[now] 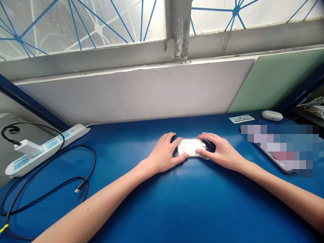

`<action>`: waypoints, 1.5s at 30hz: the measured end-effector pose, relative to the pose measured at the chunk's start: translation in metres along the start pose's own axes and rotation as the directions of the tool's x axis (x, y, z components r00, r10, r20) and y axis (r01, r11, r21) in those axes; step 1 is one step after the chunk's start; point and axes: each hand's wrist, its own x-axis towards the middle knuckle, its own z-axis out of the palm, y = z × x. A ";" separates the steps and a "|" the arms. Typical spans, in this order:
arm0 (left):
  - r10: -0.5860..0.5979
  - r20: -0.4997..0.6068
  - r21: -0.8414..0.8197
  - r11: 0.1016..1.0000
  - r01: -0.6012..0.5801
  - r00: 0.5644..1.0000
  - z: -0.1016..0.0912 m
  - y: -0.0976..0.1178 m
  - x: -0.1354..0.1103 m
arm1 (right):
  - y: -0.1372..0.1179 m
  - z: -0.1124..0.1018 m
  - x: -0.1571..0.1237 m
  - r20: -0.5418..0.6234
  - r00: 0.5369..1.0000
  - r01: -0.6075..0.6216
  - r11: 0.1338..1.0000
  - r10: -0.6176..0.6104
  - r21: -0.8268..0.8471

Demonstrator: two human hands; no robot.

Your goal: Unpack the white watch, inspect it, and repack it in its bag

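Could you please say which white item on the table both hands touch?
The bright rectangular item, with the left hand and right hand on it; the power strip, small card and rounded case lie apart from both.

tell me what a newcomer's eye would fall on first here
Probably the bright white item near the centre, apparently held between the person's left grip and right grip against the deep blue tabletop. Next might come the black cable looping beside the white power strip at the left, then the pixelated patch at the right.
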 end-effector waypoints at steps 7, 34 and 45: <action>0.003 0.005 -0.003 1.000 -0.003 1.000 -0.002 0.000 0.002 | 0.004 0.005 -0.004 -0.015 0.999 0.051 0.995 -0.052 -0.091; 0.007 -0.033 -0.012 1.000 -0.007 0.999 -0.001 0.000 0.002 | 0.030 -0.001 -0.002 -0.091 0.964 0.235 0.962 -0.249 -0.142; 0.015 -0.027 -0.008 1.000 -0.016 1.000 -0.002 -0.001 0.001 | 0.018 -0.003 -0.001 -0.005 0.951 0.303 0.937 -0.308 -0.175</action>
